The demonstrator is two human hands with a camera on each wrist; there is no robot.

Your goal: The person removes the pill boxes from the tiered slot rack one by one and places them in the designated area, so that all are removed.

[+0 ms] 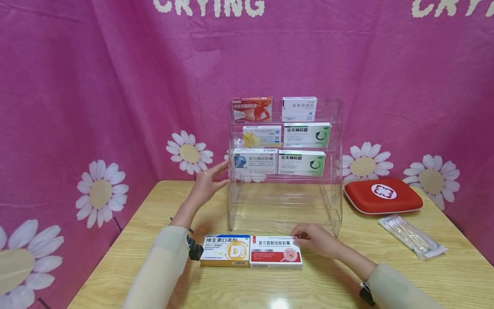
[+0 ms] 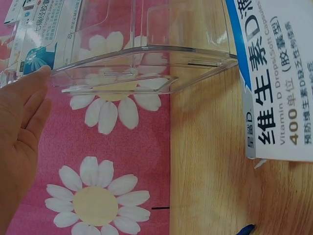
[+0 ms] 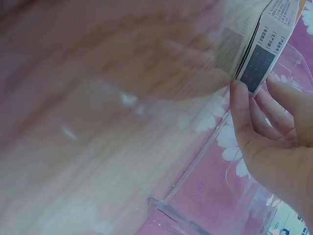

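Observation:
On the left, my left hand (image 1: 208, 184) rests its fairly straight fingers against the side of a clear acrylic display stand (image 1: 270, 225); the left wrist view shows the fingertips at its edge. In front of the stand, my right hand (image 1: 316, 241) pinches the right end of a red-and-white medicine box (image 1: 274, 255) between thumb and fingers. Seen from the right wrist, the end of that box (image 3: 259, 63) sits between the fingertips. A white-and-yellow vitamin D box (image 1: 224, 252) lies flush against its left side.
Three upper tiers hold medicine boxes in pairs, among them a red box (image 1: 252, 110) and a green-and-white box (image 1: 302, 164). To the stand's right lie a red zip case (image 1: 382, 196) and a packet of cotton swabs (image 1: 413, 236). A pink flowered cloth (image 1: 115, 64) hangs behind.

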